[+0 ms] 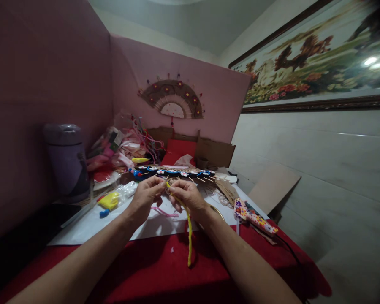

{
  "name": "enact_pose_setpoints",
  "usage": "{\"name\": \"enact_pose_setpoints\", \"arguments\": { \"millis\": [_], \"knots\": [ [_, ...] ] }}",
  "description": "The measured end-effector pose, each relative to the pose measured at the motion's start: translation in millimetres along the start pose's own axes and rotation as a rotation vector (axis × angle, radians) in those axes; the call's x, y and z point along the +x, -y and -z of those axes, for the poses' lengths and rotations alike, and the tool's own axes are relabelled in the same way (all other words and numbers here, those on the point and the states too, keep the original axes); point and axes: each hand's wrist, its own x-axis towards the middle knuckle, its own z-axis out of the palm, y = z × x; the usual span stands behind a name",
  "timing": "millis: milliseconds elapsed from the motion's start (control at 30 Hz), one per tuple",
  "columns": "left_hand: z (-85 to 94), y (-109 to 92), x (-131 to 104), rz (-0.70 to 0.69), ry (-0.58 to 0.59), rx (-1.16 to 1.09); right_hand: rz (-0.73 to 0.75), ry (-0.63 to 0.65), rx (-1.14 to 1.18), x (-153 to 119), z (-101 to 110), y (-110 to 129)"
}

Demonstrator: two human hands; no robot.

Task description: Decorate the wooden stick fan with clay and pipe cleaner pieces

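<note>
Both hands meet over the white sheet in the middle of the table. My left hand pinches the upper end of a yellow cord, thumb and index finger together. Close beside it, my right hand is closed on the same yellow cord, whose free length hangs down past the sheet over the red cloth. A thin stick tip shows between the fingertips; what it belongs to is too small to tell. Behind the hands lies a dark fan-shaped piece with blue trim, white flowers and sticks. A pink cord rests below the hands.
A floral glue gun lies at right, its cable trailing off the red cloth. Yellow clay in plastic, a purple tumbler and bagged materials stand left. A decorated fan hangs on the pink panel.
</note>
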Motion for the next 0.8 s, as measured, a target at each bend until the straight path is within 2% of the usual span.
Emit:
{"name": "enact_pose_setpoints", "arguments": {
  "millis": [100,233,367,500,567,733,800],
  "knots": [
    [1.4,0,1,0.088,0.05,-0.117,-0.026,0.023,-0.02,1,1,-1],
    [3.8,-4,2,0.165,0.153,-0.201,-0.019,-0.052,-0.075,-1,0,1],
    [6.7,-10,2,0.21,0.24,-0.21,0.028,-0.05,-0.091,-2,-1,5],
    [8.5,-10,3,0.273,0.257,-0.168,0.031,-0.034,-0.134,-3,1,6],
    [8.1,-8,4,0.264,0.244,-0.163,0.041,-0.027,-0.136,-3,2,7],
    [3.8,-5,2,0.089,0.148,-0.121,0.046,0.022,-0.103,-4,1,8],
    [2.2,-4,1,0.068,0.142,-0.118,0.026,0.037,-0.086,-5,1,8]
  ]
}}
